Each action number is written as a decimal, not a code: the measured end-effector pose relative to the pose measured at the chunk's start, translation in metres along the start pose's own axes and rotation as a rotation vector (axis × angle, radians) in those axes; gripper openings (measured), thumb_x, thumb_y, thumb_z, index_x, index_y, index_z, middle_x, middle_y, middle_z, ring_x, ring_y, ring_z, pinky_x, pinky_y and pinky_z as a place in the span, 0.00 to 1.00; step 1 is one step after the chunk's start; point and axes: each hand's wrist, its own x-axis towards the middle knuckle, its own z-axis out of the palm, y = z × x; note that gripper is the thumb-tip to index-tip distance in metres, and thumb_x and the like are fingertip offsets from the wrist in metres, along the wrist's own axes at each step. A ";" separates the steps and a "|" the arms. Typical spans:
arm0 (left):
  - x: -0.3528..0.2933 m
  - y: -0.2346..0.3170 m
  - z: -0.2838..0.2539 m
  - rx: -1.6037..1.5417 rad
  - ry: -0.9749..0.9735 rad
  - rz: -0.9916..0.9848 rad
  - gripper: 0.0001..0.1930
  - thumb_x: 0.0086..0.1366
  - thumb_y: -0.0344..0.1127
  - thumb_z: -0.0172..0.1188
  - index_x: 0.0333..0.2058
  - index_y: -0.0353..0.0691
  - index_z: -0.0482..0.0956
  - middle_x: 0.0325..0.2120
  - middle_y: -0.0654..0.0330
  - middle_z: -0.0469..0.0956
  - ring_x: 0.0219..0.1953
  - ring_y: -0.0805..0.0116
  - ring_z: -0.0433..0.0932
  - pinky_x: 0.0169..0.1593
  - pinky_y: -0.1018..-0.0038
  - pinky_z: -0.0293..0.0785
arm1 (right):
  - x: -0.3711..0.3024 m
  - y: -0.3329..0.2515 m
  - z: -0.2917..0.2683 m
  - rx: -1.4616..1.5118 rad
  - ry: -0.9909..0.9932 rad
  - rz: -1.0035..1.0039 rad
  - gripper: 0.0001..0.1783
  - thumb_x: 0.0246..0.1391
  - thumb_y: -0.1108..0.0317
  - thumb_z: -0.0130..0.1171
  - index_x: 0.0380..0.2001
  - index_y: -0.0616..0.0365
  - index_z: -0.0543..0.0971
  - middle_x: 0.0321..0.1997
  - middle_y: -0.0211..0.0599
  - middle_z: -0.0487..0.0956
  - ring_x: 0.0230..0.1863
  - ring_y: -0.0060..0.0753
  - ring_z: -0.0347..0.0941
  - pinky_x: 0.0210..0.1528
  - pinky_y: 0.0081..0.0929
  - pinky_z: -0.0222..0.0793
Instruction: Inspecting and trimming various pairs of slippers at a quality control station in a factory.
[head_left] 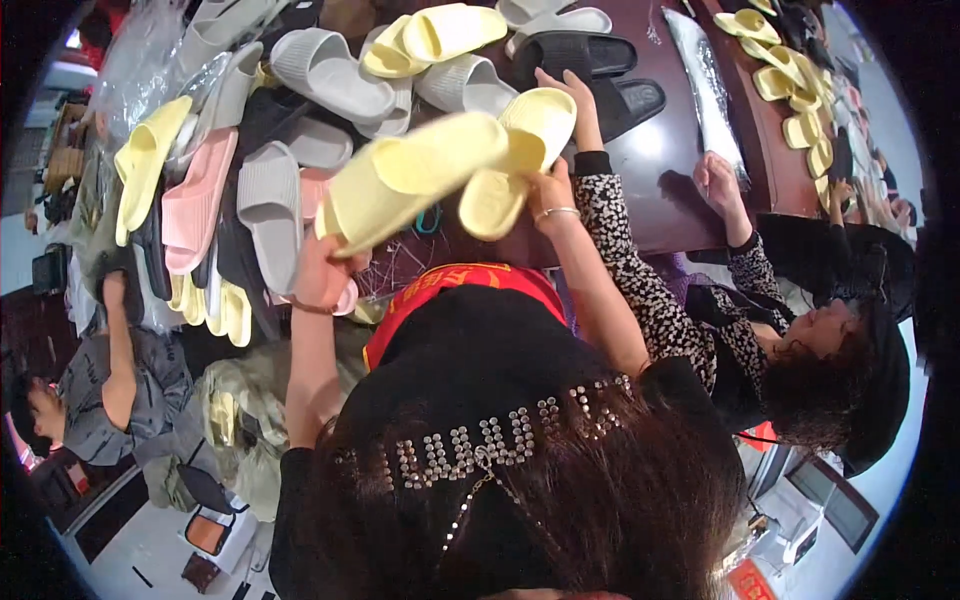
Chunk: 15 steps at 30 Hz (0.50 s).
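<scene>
My left hand (324,276) is closed on one end of a yellow slide slipper (385,205), raised over the table's near edge and slightly blurred. To its right, my right hand (550,193) grips another yellow slide slipper (495,200), whose wide strap faces up. The tip of the left slipper comes close to the right one or overlaps it; whether they touch I cannot tell. Grey slides (330,80) and further yellow slides (455,32) lie heaped just beyond my hands. Beside my left hand hangs or stands a grey ribbed slide (270,205), with a pink slide (200,205) left of it.
On my right, a co-worker in patterned sleeves (610,220) has one hand (578,105) by black slides (590,55). A clear plastic bag (705,85) lies on the dark table (655,150). Another person in grey (140,380) works at the left. More yellow slides (785,65) line the far right.
</scene>
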 end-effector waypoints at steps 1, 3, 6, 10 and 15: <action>-0.006 -0.003 0.002 0.026 -0.079 -0.051 0.25 0.51 0.26 0.45 0.51 0.35 0.58 0.39 0.55 0.70 0.29 0.67 0.72 0.25 0.77 0.70 | 0.000 0.003 0.009 0.010 0.050 -0.052 0.29 0.39 0.81 0.51 0.48 0.56 0.59 0.41 0.39 0.69 0.42 0.34 0.68 0.40 0.28 0.69; -0.016 -0.009 0.004 0.056 -0.156 -0.094 0.25 0.50 0.26 0.44 0.51 0.35 0.57 0.40 0.54 0.70 0.30 0.65 0.73 0.27 0.76 0.71 | 0.001 0.009 0.025 0.045 0.031 -0.109 0.31 0.39 0.82 0.51 0.49 0.55 0.56 0.43 0.39 0.67 0.43 0.34 0.67 0.41 0.28 0.68; -0.026 -0.029 0.014 -0.070 -0.099 -0.122 0.24 0.51 0.25 0.45 0.50 0.36 0.58 0.40 0.54 0.70 0.29 0.65 0.73 0.27 0.74 0.71 | -0.005 0.016 0.043 0.109 0.002 -0.211 0.36 0.38 0.83 0.51 0.51 0.53 0.51 0.48 0.40 0.63 0.46 0.34 0.65 0.41 0.29 0.68; -0.026 -0.054 0.038 -0.134 -0.071 -0.087 0.23 0.53 0.24 0.45 0.50 0.38 0.58 0.37 0.54 0.71 0.29 0.66 0.73 0.26 0.74 0.72 | -0.027 0.016 0.056 0.017 -0.168 -0.173 0.39 0.37 0.85 0.52 0.52 0.50 0.47 0.49 0.40 0.61 0.47 0.34 0.64 0.42 0.27 0.68; -0.006 -0.057 0.060 -0.071 -0.161 -0.078 0.20 0.55 0.25 0.46 0.49 0.40 0.59 0.35 0.54 0.72 0.27 0.67 0.74 0.27 0.74 0.72 | -0.034 -0.001 0.062 -0.004 -0.232 -0.136 0.40 0.37 0.85 0.49 0.53 0.53 0.43 0.45 0.40 0.63 0.39 0.32 0.67 0.33 0.21 0.68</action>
